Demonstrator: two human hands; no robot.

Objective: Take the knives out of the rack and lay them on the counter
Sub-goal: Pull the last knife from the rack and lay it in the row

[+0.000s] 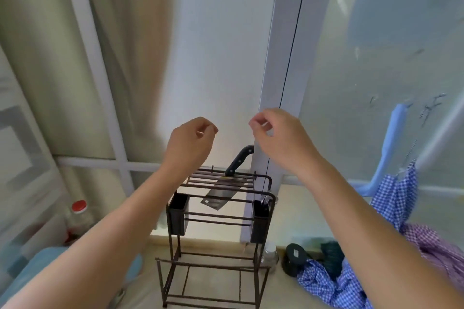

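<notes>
Both hands are empty, fingers loosely curled: the left hand [189,142] and right hand [278,137] hover raised above a dark wire rack [218,208] on the pale counter [296,208]. A cleaver [221,192] stands slotted through the rack's top rails, black handle [238,160] angled upward. It is probably heavy, stiff and sharp, best gripped by the handle.

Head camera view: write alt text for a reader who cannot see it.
Two bare hands, left hand and right hand, hover empty above a dark wire rack on a counter; a black-handled cleaver sits in its top slots.
</notes>
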